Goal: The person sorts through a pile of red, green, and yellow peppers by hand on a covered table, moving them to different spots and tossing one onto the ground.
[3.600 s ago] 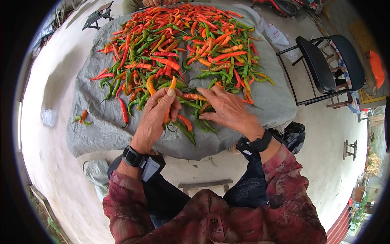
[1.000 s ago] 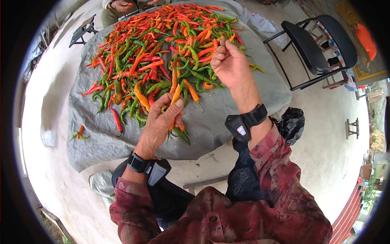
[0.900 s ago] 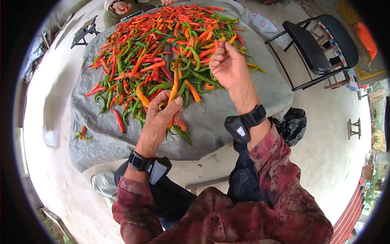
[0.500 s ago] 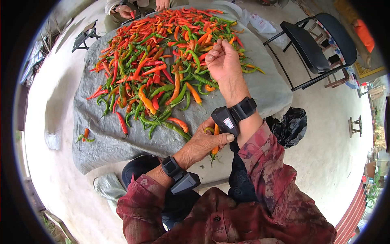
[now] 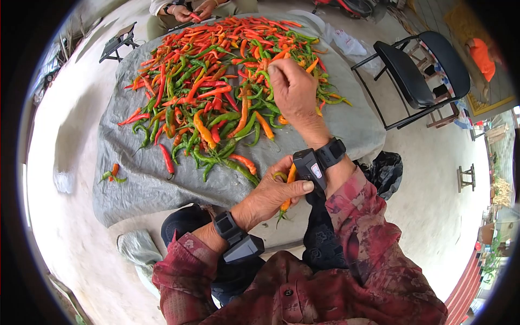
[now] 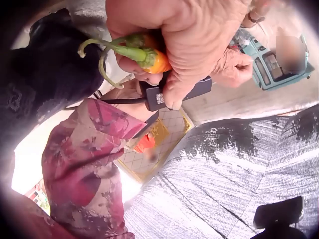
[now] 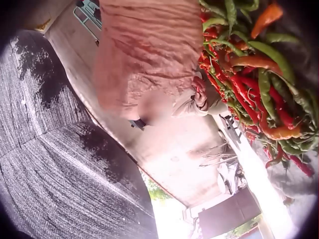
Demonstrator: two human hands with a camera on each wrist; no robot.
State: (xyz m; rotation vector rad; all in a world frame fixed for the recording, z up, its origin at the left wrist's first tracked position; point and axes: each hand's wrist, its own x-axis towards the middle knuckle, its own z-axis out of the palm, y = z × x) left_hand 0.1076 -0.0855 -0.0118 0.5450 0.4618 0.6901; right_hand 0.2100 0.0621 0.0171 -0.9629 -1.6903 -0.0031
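Observation:
My left hand point(image 5: 265, 192) grips orange chili peppers point(image 5: 285, 206), their green stems pointing down past the fingers. In the left wrist view one orange chili point(image 6: 158, 61) pokes from the curled fingers. That hand's thumb presses on the black camera box point(image 5: 310, 165) strapped at my right wrist. Raised over the near right part of the chili pile point(image 5: 216, 81), my right hand point(image 5: 294, 92) has its fingers curled in, with nothing seen in them. The pile mixes red, orange and green chilies on a grey cloth point(image 5: 146, 184).
Across the table another person's hands point(image 5: 195, 13) hold a red chili. A few chilies point(image 5: 114, 174) lie apart at the left of the cloth. On the right stand a black folding chair point(image 5: 406, 73) and a black plastic bag point(image 5: 384, 173).
My right hand has left the pile and risen, then turned over from palm side to back. My left hand, still gripping chilies, has moved right and down to the right wrist's camera box.

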